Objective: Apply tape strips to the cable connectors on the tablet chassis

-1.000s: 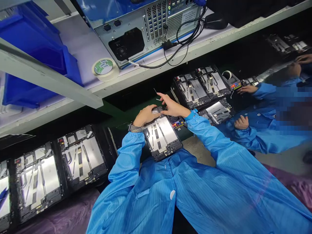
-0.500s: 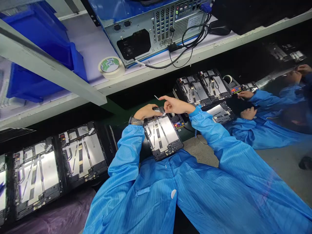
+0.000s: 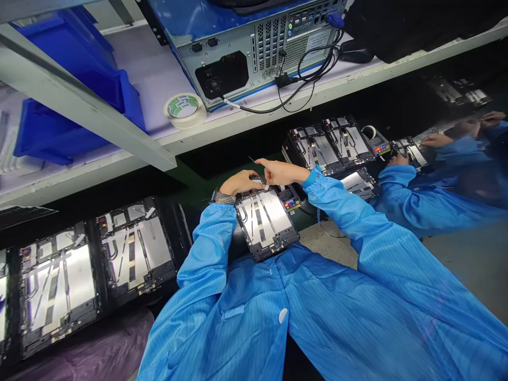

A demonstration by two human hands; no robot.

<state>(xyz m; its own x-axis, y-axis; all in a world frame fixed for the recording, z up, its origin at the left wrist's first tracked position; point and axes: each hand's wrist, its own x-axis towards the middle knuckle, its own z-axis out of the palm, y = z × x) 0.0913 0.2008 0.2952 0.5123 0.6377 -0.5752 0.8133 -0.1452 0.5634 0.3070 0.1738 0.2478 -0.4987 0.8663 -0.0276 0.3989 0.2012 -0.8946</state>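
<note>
An opened tablet [image 3: 268, 219] lies tilted in front of me near my lap, its silver battery and dark flat cables exposed. My left hand [image 3: 241, 182] is closed over its upper left edge, fingers reaching onto the top part. At the upper end of the tablet, my right hand [image 3: 280, 172] has its index finger pointing left and the other fingers curled in. A thin sliver shows past that fingertip, and a small white piece [image 3: 266, 187] sits under the curled fingers. What exactly the right hand holds is too small to tell.
More opened tablets [image 3: 133, 246] lie in a row at left; others [image 3: 313, 148] stand at right. A small device with lit buttons [image 3: 291, 204] is beside my tablet. Above, a shelf carries a tape roll [image 3: 184, 110], a computer case [image 3: 226, 74] and blue bins [image 3: 75, 121]. A co-worker's sleeve [image 3: 400, 182] is at right.
My right hand has shifted slightly left and down, and the sliver past its fingertip looks thinner and darker. The co-worker's hands have moved to a device farther right.
</note>
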